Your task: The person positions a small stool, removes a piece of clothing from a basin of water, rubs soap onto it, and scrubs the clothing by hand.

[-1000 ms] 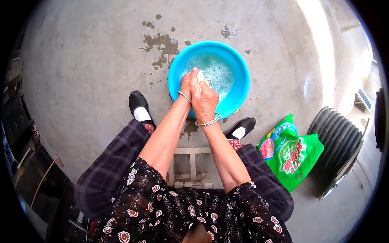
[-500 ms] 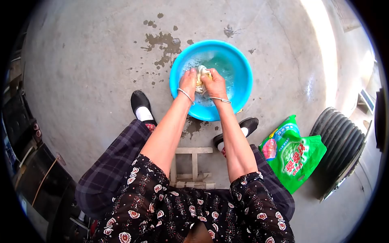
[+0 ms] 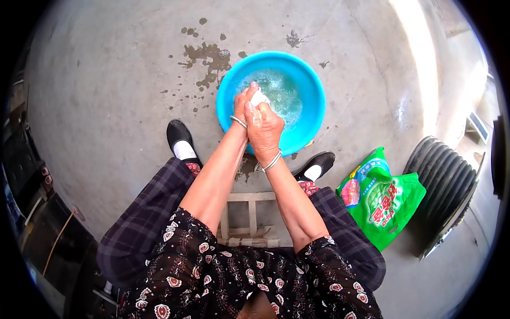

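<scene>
A round blue basin [image 3: 314, 109] stands on the concrete floor with sudsy water [image 3: 287, 93] in it. Over its near left part, my left hand [image 3: 241, 108] is closed round a wet, crumpled cloth [image 3: 258, 98], of which only a whitish bit shows between the hands. My right hand [image 3: 265, 129] presses against the left one, its fingers curled on the same cloth. Most of the cloth is hidden by the fingers. A bracelet circles each wrist.
A green detergent bag [image 3: 380, 204] lies at the right beside a ribbed black coil [image 3: 441, 178]. A wooden stool frame [image 3: 252, 198] is between my legs, with my black shoes [image 3: 179, 135] near the basin. Wet patches [image 3: 210, 58] mark the floor beyond.
My right hand has shifted left and towards me, rolling over against the left hand. The cloth, showing more before, is now mostly covered. The camera view has shifted slightly.
</scene>
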Tool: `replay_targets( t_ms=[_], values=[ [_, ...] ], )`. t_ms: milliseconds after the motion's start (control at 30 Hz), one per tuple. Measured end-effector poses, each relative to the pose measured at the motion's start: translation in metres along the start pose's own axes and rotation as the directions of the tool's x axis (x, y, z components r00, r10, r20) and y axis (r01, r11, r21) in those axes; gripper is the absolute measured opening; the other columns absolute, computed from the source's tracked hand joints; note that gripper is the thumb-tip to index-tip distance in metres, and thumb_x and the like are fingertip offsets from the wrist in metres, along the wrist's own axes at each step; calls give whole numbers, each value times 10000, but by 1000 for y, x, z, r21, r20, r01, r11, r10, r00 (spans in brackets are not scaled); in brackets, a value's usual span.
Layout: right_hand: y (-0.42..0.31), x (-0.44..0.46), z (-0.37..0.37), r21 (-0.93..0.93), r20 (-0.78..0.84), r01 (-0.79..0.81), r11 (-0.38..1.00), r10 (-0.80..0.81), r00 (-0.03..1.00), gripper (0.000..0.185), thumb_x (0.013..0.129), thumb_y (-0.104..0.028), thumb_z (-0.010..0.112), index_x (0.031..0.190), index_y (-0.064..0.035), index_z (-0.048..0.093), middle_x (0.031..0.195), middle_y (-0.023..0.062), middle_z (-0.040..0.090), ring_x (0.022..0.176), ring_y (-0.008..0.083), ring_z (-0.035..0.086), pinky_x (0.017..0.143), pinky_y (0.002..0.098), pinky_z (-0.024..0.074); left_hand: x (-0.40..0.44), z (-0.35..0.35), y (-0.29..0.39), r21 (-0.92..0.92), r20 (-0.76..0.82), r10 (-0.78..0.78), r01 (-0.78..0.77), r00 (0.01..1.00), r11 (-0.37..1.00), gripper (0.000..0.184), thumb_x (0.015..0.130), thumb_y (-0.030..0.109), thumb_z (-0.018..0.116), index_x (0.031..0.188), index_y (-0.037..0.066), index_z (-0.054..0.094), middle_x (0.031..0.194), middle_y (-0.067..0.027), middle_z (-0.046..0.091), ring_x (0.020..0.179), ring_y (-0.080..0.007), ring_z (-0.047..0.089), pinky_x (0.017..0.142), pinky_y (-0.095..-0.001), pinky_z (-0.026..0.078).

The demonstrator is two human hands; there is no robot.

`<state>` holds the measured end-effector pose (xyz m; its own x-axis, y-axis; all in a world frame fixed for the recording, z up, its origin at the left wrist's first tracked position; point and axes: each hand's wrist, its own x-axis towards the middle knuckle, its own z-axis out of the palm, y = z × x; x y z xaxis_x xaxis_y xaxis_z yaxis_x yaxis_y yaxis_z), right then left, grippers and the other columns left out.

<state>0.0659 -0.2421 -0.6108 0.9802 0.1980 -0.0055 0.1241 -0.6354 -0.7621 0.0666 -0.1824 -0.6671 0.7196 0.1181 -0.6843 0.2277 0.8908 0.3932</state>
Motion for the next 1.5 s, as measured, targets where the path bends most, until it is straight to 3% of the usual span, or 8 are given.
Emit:
replay_targets(
  t_ms=[467, 700, 767, 833, 967, 1100, 1400, 1500],
  values=[
    [56, 40, -5, -302, 97, -248, 921, 288, 953, 303, 845, -349, 551, 780, -53, 566, 650, 197, 577, 623, 389, 574, 577, 440, 450, -27, 13, -16, 249, -111, 69, -40, 991, 968, 327, 924, 285, 461, 973, -12, 590, 857, -52, 589, 750, -102, 536, 636, -270, 447],
    [116, 49, 0, -191, 170, 61, 980, -28, 985, 354, 781, -243, 607, 1040, -12, 535, 893, 237, 603, 833, 401, 575, 730, 443, 454, 10, -34, -20, 426, -190, 8, 75, 982, 901, 463, 931, 401, 400, 1255, 70, 408, 1170, -115, 527, 1032, -216, 556, 763, -360, 512],
    [111, 37, 11, 226, 450, -424, 877, 292, 844, 237, 729, -111, 641, 943, -34, 573, 797, 108, 592, 729, 137, 562, 655, 285, 462, 33, -41, -31, 432, -242, 114, 2, 964, 902, 383, 924, 371, 421, 1107, 41, 488, 993, -91, 570, 871, -191, 576, 694, -338, 499],
    [54, 21, -5, 247, 441, -375, 894, 241, 865, 184, 734, -138, 662, 846, -28, 567, 749, 67, 584, 714, 89, 532, 637, 265, 452, 37, -33, -21, 273, -239, 73, -5, 968, 962, 331, 913, 330, 454, 974, 16, 536, 835, -69, 570, 726, -167, 553, 624, -307, 461],
    [26, 6, 2, -31, 118, -106, 994, 109, 987, 243, 812, -265, 611, 724, -49, 541, 623, 137, 556, 585, 254, 563, 536, 345, 451, 12, -12, -17, -128, -41, -3, -2, 999, 992, 171, 880, 215, 503, 868, 50, 548, 753, -31, 547, 660, -118, 536, 580, -256, 447],
    [67, 43, -2, -223, 17, -24, 975, 28, 999, 341, 897, -340, 472, 705, -69, 549, 613, 187, 575, 566, 375, 571, 496, 437, 435, -19, 13, -23, 165, -47, 126, -116, 991, 979, 164, 899, 146, 482, 968, 26, 571, 830, -11, 569, 727, -85, 536, 621, -237, 441],
    [69, 33, -8, -98, 101, -251, 963, 260, 960, 373, 880, -390, 506, 688, -71, 504, 586, 171, 552, 537, 321, 549, 503, 424, 403, -28, 5, -20, 178, -21, 56, -51, 998, 983, 244, 905, 175, 435, 1058, 29, 557, 974, -40, 591, 825, -130, 580, 695, -265, 478],
    [98, 51, -23, 479, 362, -622, 620, 506, 783, 413, 891, -435, 491, 707, -67, 536, 664, 83, 577, 590, 194, 552, 522, 375, 408, -30, -4, -18, 214, -6, -43, 44, 999, 976, 305, 921, 242, 436, 1115, 27, 532, 1050, -74, 587, 913, -161, 592, 730, -308, 502]
  ],
)
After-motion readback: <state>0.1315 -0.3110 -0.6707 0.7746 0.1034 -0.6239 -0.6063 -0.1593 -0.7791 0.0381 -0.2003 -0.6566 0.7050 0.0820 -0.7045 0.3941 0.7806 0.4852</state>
